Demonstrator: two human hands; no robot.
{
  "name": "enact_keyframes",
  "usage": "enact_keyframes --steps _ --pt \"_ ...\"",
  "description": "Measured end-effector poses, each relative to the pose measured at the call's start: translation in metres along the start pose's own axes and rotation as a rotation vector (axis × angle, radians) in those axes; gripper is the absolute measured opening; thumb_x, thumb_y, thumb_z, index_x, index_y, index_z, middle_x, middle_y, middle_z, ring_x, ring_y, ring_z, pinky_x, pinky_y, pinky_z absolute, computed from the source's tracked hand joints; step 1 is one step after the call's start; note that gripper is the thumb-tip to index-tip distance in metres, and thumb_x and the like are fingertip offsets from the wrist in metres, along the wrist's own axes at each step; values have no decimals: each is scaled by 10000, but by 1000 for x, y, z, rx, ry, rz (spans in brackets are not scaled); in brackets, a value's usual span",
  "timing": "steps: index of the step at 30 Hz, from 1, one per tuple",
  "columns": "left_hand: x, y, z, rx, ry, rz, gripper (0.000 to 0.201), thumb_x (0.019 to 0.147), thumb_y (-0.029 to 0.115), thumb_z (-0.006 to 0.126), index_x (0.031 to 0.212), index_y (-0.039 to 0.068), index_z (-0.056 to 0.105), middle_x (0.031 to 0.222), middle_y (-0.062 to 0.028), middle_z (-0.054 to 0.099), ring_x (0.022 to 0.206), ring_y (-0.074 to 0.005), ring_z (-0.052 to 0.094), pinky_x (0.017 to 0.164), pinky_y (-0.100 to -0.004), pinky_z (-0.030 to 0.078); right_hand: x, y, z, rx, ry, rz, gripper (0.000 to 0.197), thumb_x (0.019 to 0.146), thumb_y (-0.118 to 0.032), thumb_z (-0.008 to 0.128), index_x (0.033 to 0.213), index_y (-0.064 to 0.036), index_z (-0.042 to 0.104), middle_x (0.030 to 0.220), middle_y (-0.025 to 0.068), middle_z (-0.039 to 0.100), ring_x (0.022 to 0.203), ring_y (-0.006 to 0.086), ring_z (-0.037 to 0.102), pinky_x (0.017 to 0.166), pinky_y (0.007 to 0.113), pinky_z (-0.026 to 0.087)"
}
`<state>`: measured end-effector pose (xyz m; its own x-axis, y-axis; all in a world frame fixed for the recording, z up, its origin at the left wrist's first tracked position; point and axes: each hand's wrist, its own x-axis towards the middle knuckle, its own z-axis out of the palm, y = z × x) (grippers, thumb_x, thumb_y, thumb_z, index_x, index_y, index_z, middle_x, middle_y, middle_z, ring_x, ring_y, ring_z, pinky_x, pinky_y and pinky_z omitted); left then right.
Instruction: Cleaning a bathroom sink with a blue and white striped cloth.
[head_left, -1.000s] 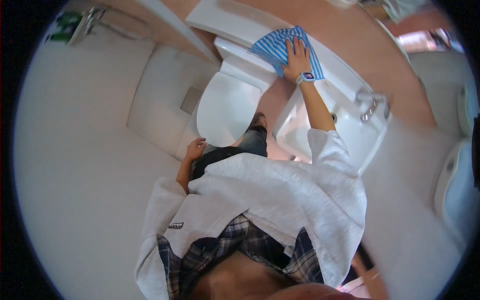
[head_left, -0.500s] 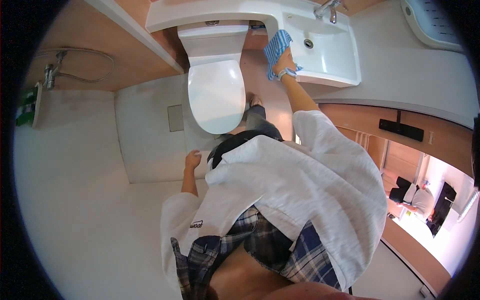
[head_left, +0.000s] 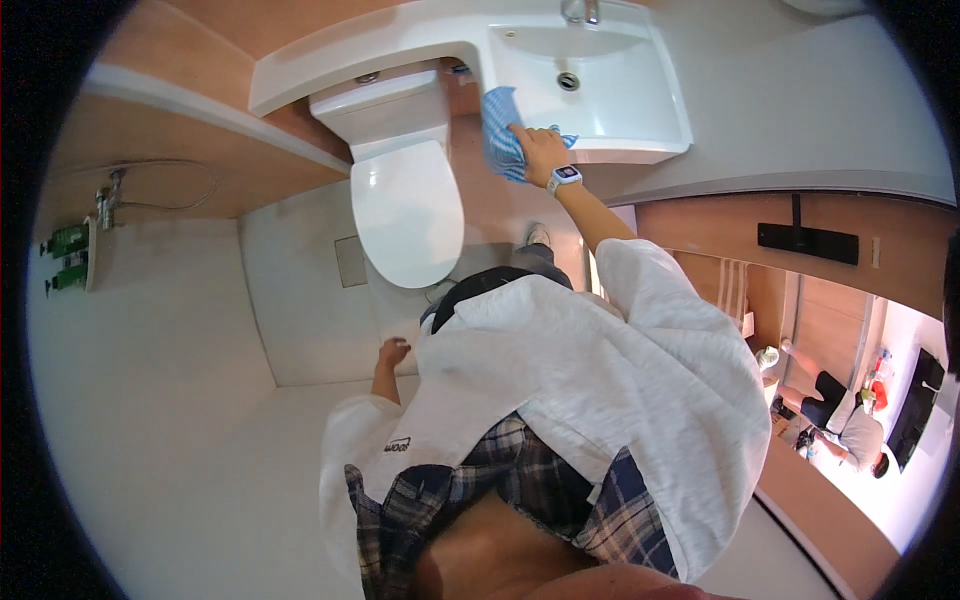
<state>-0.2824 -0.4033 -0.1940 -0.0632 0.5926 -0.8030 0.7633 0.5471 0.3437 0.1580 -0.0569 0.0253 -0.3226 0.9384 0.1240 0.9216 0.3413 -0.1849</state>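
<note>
My right hand [head_left: 543, 152] holds a blue-and-white striped cloth [head_left: 500, 130] at the near left corner of the white washbasin [head_left: 610, 125]. Part of the cloth hangs over the basin's left side, and a small end shows by the front rim. The back of this hand faces up, with a pale watch [head_left: 566, 175] on its wrist. Well away from the basin, my left hand [head_left: 394, 351] hangs beside my body, its fingers loosely curled in, with nothing visible in them.
Left of the basin stands a toilet [head_left: 408, 215] with its lid down. A tap [head_left: 580, 10] rises behind the basin. Far left are a shower hose and mixer [head_left: 108, 200] and green bottles [head_left: 70, 258]. Through a doorway at right, another person [head_left: 860, 435] is visible.
My right hand has turned its back upward and the watch face now shows, the cloth still in it at the basin's corner. The view has shifted, and more of the other person shows.
</note>
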Motion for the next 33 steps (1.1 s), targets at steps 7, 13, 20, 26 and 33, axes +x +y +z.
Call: enact_keyframes --steps 7,13,20,26,33 --pt "35 235 -11 -259 213 348 356 801 268 663 1122 113 654 991 -161 693 950 -282 668 829 -371 520 -57 173 -40 0 20 -121 537 642 -71 696 1155 -146 554 980 114 610 986 317 577 834 441 435" --pt "11 345 -8 -253 127 492 331 832 234 650 1139 109 641 1002 -140 692 925 -245 671 819 -349 523 -80 250 -66 85 -159 -145 574 668 -241 789 1174 -110 552 1074 125 626 1015 341 580 874 449 438" --pt "-9 275 18 -224 235 288 343 813 207 627 1129 76 643 958 -142 704 909 -264 675 821 -346 519 -54 191 -40 72 -117 -78 518 711 -337 715 1139 -85 567 983 133 656 934 333 622 816 443 474" --pt "-16 164 75 -427 258 -46 408 790 237 613 1167 85 648 890 -129 711 852 -239 672 835 -341 503 0 83 2 194 -171 -237 430 736 -252 681 1092 -52 547 920 182 652 835 367 645 729 473 511" --pt "-39 123 150 -1252 306 44 376 821 226 589 1160 73 647 893 -116 713 837 -228 672 787 -327 517 15 12 31 179 -50 -175 369 741 -245 681 1023 -42 558 906 155 651 839 348 641 714 463 506"
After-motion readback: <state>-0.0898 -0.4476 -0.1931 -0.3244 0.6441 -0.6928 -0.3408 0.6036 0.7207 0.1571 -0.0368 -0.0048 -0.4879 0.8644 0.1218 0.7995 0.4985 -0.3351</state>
